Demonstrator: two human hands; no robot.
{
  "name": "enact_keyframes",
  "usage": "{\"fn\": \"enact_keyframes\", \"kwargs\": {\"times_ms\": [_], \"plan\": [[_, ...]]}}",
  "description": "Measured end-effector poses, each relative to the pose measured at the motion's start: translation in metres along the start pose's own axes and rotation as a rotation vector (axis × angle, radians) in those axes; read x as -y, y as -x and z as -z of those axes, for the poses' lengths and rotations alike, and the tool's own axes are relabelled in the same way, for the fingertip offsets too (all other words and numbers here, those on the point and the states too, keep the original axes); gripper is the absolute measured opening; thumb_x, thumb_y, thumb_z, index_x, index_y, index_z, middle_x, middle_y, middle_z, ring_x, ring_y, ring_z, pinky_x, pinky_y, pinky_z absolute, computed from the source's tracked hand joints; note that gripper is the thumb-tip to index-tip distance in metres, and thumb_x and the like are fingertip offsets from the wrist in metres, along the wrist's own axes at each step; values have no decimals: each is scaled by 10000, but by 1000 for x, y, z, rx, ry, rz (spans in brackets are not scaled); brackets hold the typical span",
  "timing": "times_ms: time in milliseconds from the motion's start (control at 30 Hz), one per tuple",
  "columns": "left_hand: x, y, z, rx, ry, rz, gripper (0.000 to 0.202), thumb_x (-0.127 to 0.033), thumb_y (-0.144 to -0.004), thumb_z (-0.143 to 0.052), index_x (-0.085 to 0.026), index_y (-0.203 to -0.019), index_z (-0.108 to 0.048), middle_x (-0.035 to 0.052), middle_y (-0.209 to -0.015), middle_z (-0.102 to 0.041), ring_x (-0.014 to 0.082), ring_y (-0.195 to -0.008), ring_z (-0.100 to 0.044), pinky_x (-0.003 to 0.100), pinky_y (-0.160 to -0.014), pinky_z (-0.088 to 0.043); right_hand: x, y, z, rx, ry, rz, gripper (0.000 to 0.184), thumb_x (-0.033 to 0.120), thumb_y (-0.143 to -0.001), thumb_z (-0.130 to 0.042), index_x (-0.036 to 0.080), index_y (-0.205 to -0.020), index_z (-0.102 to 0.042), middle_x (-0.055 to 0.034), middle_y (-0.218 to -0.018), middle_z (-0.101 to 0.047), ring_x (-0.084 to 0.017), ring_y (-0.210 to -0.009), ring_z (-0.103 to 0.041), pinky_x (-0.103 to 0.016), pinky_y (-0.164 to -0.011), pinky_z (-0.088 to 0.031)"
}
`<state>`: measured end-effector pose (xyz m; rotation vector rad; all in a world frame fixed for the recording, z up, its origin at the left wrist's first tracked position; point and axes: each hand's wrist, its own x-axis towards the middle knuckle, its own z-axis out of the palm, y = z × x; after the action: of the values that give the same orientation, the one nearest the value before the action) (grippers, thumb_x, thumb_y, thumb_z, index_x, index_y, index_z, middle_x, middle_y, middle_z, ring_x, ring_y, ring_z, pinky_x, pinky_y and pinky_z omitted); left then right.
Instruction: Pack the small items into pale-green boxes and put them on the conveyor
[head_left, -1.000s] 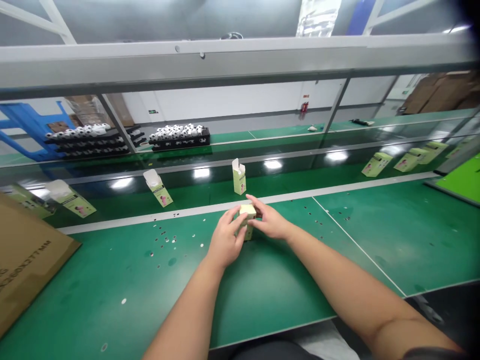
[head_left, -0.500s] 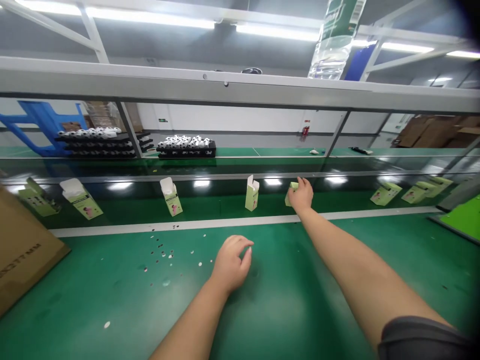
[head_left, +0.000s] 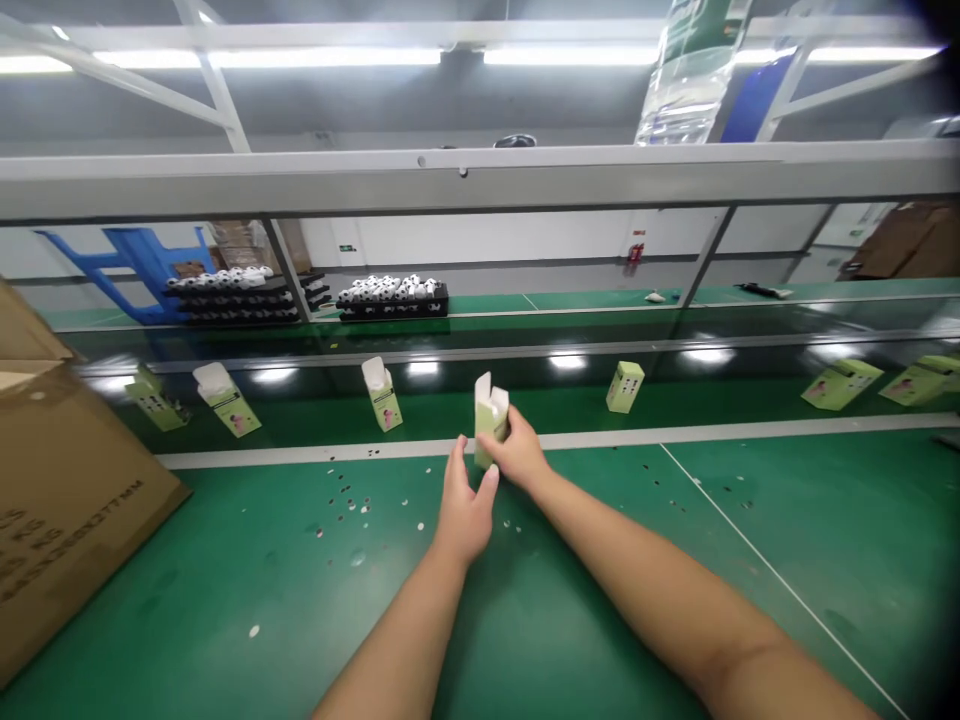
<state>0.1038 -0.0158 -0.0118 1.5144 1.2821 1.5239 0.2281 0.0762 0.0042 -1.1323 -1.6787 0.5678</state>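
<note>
A small light green carton (head_left: pixel 489 425) with raised white top flaps stands upright in my right hand (head_left: pixel 519 450), its fingers and thumb around the right side. Just left of and below it is my left hand (head_left: pixel 465 510), thumb and fingers apart, near the carton's lower part and holding nothing. To the right stands another green carton (head_left: pixel 625 388) with its top closed. On the left, a green carton with open white flaps (head_left: pixel 383 397) leans back, and a second open carton (head_left: pixel 229 402) tilts farther left.
A large brown cardboard box (head_left: pixel 82 510) stands at the left. More green cartons (head_left: pixel 841 384) lie at the far right. Small dark and white specks are scattered on the green worktop (head_left: pixel 300 620). A grey rail (head_left: pixel 337 188) crosses above, with a water bottle (head_left: pixel 686 90) on it.
My right hand has left the closed carton, which now stands free, and moved left to take hold of the open-topped carton. That carton is nearer to me; my left hand has risen beside it.
</note>
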Motion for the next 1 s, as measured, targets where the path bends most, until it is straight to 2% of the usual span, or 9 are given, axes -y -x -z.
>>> {"fn": "enact_keyframes", "kwargs": {"times_ms": [167, 233, 333, 433, 500, 567, 667, 833, 1000], "plan": [[-3, -7, 4, 33, 235, 88, 556, -511, -921, -477, -247, -1400, -374, 116, -1366, -522, 231, -1256, -517, 398, -1068, -400, 28, 65, -15, 200, -122, 128, 696, 305, -842, -603, 246, -1470, -309, -104, -1412, -482, -261, -1268, -494, -444, -1076, -410], [-5, -8, 7, 6, 307, 152, 563, -575, -918, -420, -252, -1379, -394, 108, -1273, -587, 230, -1133, -601, 383, -964, -483, 25, 69, -14, 198, -167, 110, 613, 331, -856, -582, 223, -1431, -397, -106, -1400, -492, -263, -1277, -481, -437, -1084, -400], [-8, -6, 9, -7, 338, 217, 595, -631, -908, -359, -253, -1364, -420, 96, -1139, -649, 231, -952, -663, 369, -812, -539, 17, 65, -15, 26, -359, -67, 417, 437, -925, -455, 202, -1247, -576, -96, -1257, -599, -236, -1149, -570, -392, -1004, -463], [-10, -1, 6, 37, 268, 37, 566, -612, -906, -398, -226, -1306, -502, 100, -1222, -614, 245, -1086, -608, 367, -939, -485, 17, 63, -21, -97, -614, -268, 468, 543, -942, -359, 202, -1145, -607, -67, -1147, -654, -220, -1047, -611, -356, -917, -498], [-12, 3, 2, 88, 265, -80, 575, -618, -901, -399, -216, -1294, -514, 102, -1276, -584, 252, -1163, -562, 362, -1008, -438, 20, 65, -23, -61, -707, -346, 500, 587, -929, -354, 194, -1055, -635, -57, -1068, -679, -225, -1001, -620, -344, -881, -501], [-13, 6, 0, 123, 327, -81, 627, -657, -900, -319, -219, -1312, -498, 104, -1300, -572, 255, -1184, -549, 357, -1004, -443, 25, 68, -21, -14, -736, -359, 490, 587, -923, -362, 194, -980, -649, -50, -1004, -689, -225, -973, -618, -335, -874, -494], [-14, 6, -1, 115, 396, 25, 621, -630, -932, -232, -213, -1275, -537, 93, -1289, -587, 243, -1186, -551, 337, -975, -466, 33, 70, -13, 93, -767, -301, 358, 477, -911, -426, 215, -1051, -627, -31, -1021, -676, -210, -967, -610, -316, -866, -491], [-14, -3, 2, 110, 424, 107, 306, -291, -893, -509, -222, -1188, -551, 43, -1127, -638, 187, -1018, -613, 311, -897, -488, 44, 64, -5, 178, -754, -253, 412, 202, -784, -506, 252, -1193, -529, -11, -1025, -643, -172, -900, -612, -296, -796, -506], [-8, -10, 13, -50, 274, -181, 63, -163, -794, -562, -180, -771, -618, 27, -893, -618, 171, -890, -598, 308, -847, -475, 41, 50, 11, 77, -404, 172, 155, 118, -751, -536, 202, -730, -664, -29, -886, -631, -168, -861, -603, -322, -822, -493]]}}
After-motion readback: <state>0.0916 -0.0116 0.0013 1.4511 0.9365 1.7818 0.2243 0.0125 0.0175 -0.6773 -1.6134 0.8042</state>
